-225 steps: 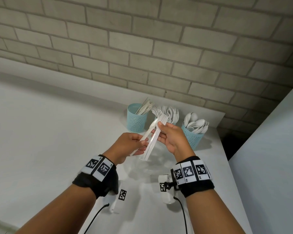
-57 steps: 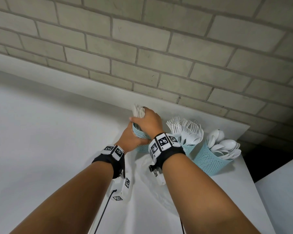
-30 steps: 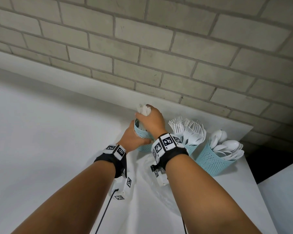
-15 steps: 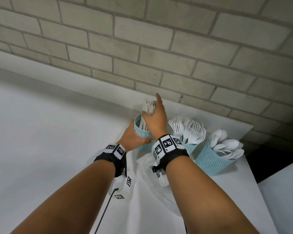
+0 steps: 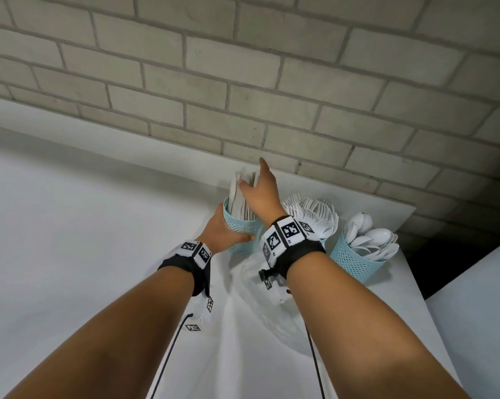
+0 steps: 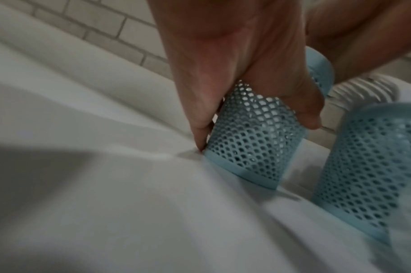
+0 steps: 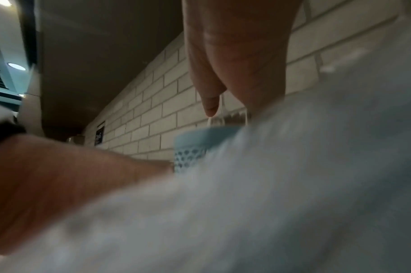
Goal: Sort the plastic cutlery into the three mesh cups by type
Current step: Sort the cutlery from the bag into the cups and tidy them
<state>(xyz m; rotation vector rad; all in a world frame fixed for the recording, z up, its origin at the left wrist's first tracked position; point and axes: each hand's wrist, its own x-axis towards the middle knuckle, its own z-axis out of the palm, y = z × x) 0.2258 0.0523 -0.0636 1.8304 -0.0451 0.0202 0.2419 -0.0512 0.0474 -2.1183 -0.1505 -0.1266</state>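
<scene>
Three light-blue mesh cups stand in a row by the brick wall. My left hand (image 5: 228, 234) grips the left cup (image 5: 244, 233) around its side; its fingers (image 6: 200, 118) and thumb wrap the mesh (image 6: 253, 136). White knives (image 5: 238, 194) stand bunched in this cup. My right hand (image 5: 257, 188) lies against the knives with straight fingers, the index pointing up and the thumb on the bundle's front. The middle cup holds forks (image 5: 315, 214). The right cup (image 5: 355, 263) holds spoons (image 5: 372, 240). The right wrist view is mostly blur, with the cup rim (image 7: 200, 135) below a finger.
The cups stand on a white table (image 5: 70, 254) whose back edge meets the brick wall (image 5: 243, 82). Right of the spoon cup the table ends at a dark gap (image 5: 433, 272). A clear round dish (image 5: 274, 326) lies under my right forearm.
My right hand was curled over the knife tops a second ago; its fingers have straightened and the knives now show above it. The left hand keeps its grip on the cup.
</scene>
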